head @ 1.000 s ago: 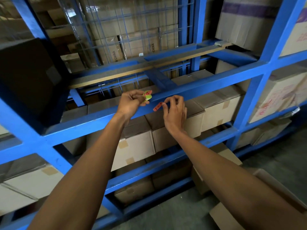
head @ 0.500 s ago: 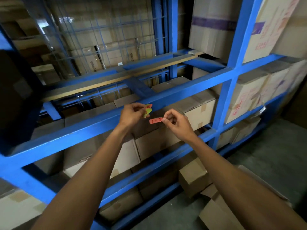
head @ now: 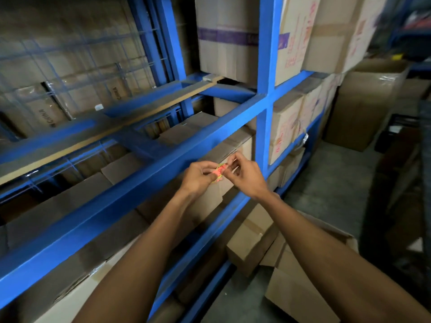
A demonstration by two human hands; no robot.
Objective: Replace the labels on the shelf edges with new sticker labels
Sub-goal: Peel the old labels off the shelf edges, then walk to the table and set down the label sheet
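My left hand [head: 198, 177] and my right hand [head: 245, 174] meet in front of the blue shelf edge [head: 130, 190], fingertips pinched together on a small bunch of red and green sticker labels [head: 219, 173]. The labels are crumpled between both hands, a little below and in front of the beam, not touching it. I see no label on the stretch of beam in view. The picture is blurred by motion.
The blue steel rack has an upright post [head: 265, 89] just right of my hands. Cardboard boxes [head: 233, 43] fill the shelves, and open boxes [head: 291, 276] stand on the concrete floor at the lower right. A wire mesh panel [head: 81, 66] backs the upper left bay.
My right hand pulled the red label off the beam and carried it to my left hand's stickers. Both hands now pinch them together. My view has swung to the right.
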